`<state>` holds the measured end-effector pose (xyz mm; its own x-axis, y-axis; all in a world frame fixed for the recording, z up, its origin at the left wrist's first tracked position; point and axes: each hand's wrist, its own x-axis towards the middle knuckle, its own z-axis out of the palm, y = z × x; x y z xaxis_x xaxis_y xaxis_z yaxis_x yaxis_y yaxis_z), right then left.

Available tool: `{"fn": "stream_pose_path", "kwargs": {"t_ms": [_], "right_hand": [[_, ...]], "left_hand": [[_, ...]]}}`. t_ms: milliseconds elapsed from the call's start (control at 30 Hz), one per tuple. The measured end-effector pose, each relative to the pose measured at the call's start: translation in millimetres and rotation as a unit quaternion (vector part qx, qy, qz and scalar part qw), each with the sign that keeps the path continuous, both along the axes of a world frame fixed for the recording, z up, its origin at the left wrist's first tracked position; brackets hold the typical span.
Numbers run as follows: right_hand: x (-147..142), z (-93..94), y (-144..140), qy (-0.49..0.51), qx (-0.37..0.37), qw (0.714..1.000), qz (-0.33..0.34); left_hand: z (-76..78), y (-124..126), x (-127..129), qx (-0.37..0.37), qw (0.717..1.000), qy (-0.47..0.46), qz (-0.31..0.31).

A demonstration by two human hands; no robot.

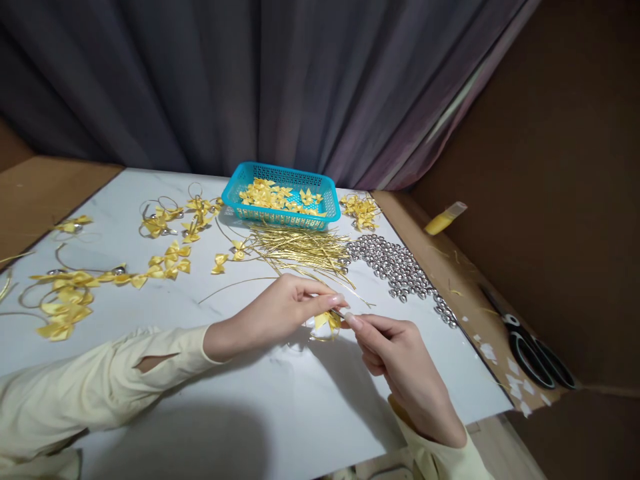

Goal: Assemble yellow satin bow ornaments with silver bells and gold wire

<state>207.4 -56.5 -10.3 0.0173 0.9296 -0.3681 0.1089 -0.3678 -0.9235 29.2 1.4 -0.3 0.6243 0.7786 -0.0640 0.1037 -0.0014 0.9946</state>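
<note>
My left hand [273, 312] and my right hand [400, 363] meet above the middle of the white table [250, 400]. Between their fingertips sits a small yellow ribbon bow [327, 321] with a thin gold wire; both hands pinch it. Behind the hands lies a bundle of gold wires [300, 250]. A heap of silver beads [395, 267] spreads to the right of the wires. A turquoise basket [280, 215] at the back holds several yellow bows.
Several finished yellow bows on wire loops [65, 293] lie across the left of the table. Black scissors [530, 350] rest on the brown board at right, a yellow glue tube [445, 219] farther back. A dark curtain hangs behind.
</note>
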Motion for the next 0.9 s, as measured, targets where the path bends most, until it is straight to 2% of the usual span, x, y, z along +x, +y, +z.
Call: {"fn": "stream_pose_path", "kwargs": {"t_ms": [233,900], "right_hand": [[1.1,-1.0,2.0,0.046,-0.014,0.999,0.01],[4.9,-6.7,1.8,0.013,-0.01,1.0,0.008]], "left_hand": [[0.2,0.1,0.2,-0.006,1.0,-0.004,0.002],[0.8,0.6,0.3,0.011,1.0,0.008,-0.005]]}}
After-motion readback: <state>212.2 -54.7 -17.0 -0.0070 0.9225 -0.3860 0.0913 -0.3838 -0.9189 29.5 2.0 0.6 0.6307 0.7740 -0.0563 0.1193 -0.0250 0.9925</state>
